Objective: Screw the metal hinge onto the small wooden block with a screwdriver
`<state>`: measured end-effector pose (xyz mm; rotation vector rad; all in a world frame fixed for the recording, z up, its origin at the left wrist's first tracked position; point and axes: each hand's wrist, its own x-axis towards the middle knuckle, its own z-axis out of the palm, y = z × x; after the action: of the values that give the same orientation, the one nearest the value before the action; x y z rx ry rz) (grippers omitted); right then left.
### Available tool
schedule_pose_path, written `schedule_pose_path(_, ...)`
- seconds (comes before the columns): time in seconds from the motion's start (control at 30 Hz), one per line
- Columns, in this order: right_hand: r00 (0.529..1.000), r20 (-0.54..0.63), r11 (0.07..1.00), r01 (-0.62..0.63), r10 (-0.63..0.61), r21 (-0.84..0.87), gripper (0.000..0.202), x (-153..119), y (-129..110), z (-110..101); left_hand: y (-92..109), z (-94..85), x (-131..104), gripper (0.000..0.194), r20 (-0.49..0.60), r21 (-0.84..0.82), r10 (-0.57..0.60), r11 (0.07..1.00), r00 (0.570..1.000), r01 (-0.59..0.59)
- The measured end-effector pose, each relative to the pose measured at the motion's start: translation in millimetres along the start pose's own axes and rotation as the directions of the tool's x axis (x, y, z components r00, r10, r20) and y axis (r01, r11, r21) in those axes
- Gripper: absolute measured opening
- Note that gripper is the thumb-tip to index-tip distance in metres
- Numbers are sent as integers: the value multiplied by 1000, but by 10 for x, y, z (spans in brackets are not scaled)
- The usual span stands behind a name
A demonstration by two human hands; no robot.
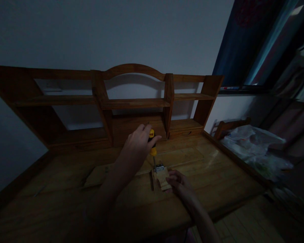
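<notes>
My left hand is closed round the handle of a yellow and black screwdriver. Its shaft points down, and the tip meets a small metal hinge or is very near it. The hinge lies along the far edge of a small piece of light wood. My right hand grips that wood at its right side, with the thumb and fingers closed on the edge. Whether a screw sits under the tip is too small to see.
A flat wooden board lies left of my left forearm on the wooden desk. Farther left is a thin, slender object. A shelf unit stands along the back. Plastic bags rest beyond the desk's right edge.
</notes>
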<state>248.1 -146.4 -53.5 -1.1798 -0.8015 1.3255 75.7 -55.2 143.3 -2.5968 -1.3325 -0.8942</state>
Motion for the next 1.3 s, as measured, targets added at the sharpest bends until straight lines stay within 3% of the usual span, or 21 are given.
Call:
schedule_pose_path(0.07, 1000, -2, 999, -12, 12, 46, 34, -12, -29, 16, -6, -26, -19, 27, 24, -47, 33, 998, 999, -32)
schedule_pose_path(0.23, 1000, 24, 997, -9, 7, 78, 34, -16, -62, 31, 32, -69, -91, 42, 35, -153, 168, 975, 985, -161)
schedule_pose_path(0.43, 1000, 7, 995, -13, 13, 99, 35, -15, -47, 24, 95, -62, -104, 37, 20, 107, -17, 994, 1000, 15)
schedule_pose_path(0.5, 1000, 8, 995, -21, 20, 102, 35, -17, -48, 24, 76, -57, -92, 31, 47, 122, -19, 992, 999, 13)
schedule_pose_path(0.57, 1000, 13, 995, -23, 22, 93, 34, -15, -44, 21, 39, -48, -78, 27, 66, 76, 48, 996, 997, -53)
schedule_pose_path(0.67, 1000, 20, 997, -8, 6, 77, 34, -4, -23, 8, -7, -23, -64, 40, 56, -55, 194, 980, 979, -191)
schedule_pose_path(0.77, 1000, 21, 997, -5, 4, 74, 35, 3, -4, -2, -6, 5, -66, 48, 30, -144, 255, 958, 966, -249)
schedule_pose_path(1.07, 1000, 25, 995, 3, -5, 99, 31, -17, -9, 4, -11, 46, 46, 18, 5, -194, 66, 979, 998, -64)
schedule_pose_path(1.3, 1000, 1, 992, 2, -2, 123, 36, 26, 57, -25, -36, 53, 74, 18, 15, -230, 34, 973, 999, -30)
